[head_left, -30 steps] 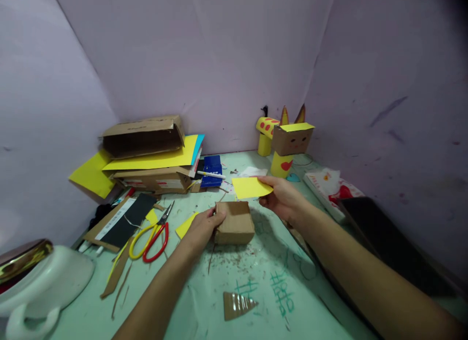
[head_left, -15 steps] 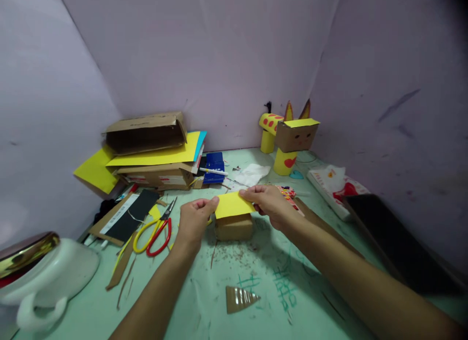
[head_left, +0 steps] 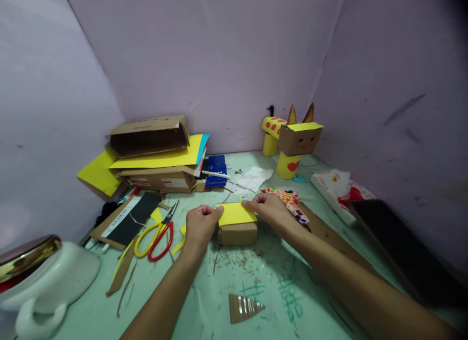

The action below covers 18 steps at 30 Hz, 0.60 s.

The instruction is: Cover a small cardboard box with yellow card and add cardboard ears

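Head view: the yellow paper (head_left: 237, 216) covers the top of a small cardboard box (head_left: 238, 235) on the table (head_left: 208, 306). The left hand (head_left: 199, 228) pinches its edge at nine o'clock, the right hand (head_left: 269, 211) near two; both grips are closed on it. It looks light and easily creased, best held by its edges.

The small yellow rectangular sheet (head_left: 237, 214) looks like smooth, matt paper; the small brown box (head_left: 237, 235) is matt cardboard. The red-and-yellow-handled scissors (head_left: 166, 221) have metal blades and plastic-looking handles. The rounded white vessel (head_left: 71, 268) looks smooth, its gold-coloured top part (head_left: 31, 260) mirror-glossy.
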### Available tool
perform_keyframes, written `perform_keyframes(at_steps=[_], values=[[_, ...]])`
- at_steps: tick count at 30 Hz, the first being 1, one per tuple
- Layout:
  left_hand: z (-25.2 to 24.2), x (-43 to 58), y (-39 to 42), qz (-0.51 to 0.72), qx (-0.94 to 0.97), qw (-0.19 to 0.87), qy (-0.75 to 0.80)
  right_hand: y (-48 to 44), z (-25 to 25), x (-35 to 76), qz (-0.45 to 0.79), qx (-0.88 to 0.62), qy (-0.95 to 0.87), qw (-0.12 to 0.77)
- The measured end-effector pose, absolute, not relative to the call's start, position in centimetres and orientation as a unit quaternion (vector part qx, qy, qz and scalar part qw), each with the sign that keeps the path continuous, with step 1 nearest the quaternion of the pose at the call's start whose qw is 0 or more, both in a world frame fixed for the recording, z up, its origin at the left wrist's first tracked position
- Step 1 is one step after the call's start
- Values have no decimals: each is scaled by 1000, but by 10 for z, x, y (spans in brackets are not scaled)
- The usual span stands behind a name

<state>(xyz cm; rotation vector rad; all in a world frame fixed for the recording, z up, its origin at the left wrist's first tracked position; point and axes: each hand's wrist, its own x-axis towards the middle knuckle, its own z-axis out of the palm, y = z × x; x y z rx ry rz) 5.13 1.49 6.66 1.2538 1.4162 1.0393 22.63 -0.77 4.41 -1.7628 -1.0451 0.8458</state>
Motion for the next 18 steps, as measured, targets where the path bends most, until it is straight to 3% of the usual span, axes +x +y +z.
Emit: perform_keyframes(at_steps=[10,18], values=[[67,53,15,416,521,501,551,-14,43,219,394,-686,-423,442],[70,46,18,425,555,459,548,-14,54,225,327,-700,-472,424]])
